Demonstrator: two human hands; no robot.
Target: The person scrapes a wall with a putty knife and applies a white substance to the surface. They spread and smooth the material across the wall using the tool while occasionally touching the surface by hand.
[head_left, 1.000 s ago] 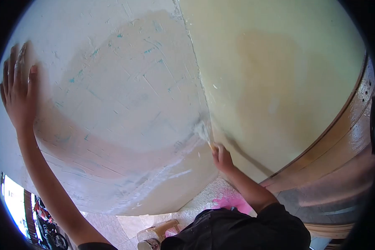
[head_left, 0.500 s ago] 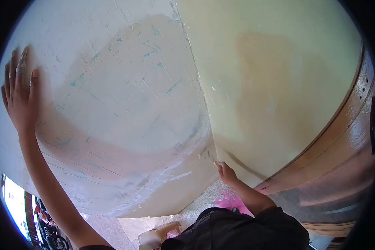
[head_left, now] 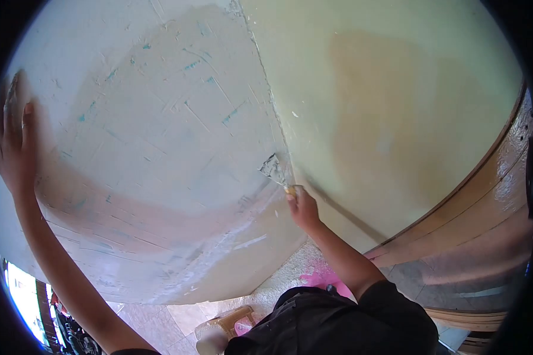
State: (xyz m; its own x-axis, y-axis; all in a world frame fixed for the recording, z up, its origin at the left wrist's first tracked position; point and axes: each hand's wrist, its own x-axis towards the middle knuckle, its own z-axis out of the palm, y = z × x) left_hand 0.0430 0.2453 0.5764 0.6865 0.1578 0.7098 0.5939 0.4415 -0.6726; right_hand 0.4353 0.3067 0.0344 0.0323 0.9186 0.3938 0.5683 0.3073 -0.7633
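My right hand [head_left: 304,207] is closed round the yellowish handle of a putty knife [head_left: 274,170]. The knife's broad blade is smeared with grey-white filler and lies over the pale wall [head_left: 177,136], just left of the corner line. That wall carries scratches, greenish flecks and a whitish streak lower down. On the far left my left hand [head_left: 13,142] rests flat against the same wall, fingers stretched upward and a little apart, with nothing in it. The yellowish wall [head_left: 408,118] on the right has a large brownish patch.
Along the right runs a curved-looking wooden edge [head_left: 456,201]. Below are a pink patch [head_left: 326,278] on the floor, a beige stool-like object [head_left: 225,322] and pale floor tiles [head_left: 154,322]. A motorcycle [head_left: 77,334] shows at the lower left, beside a bright opening.
My right hand has moved up and slightly left along the corner with the putty knife, whose blade now shows clearly. My left hand appears farther left as the view shifts.
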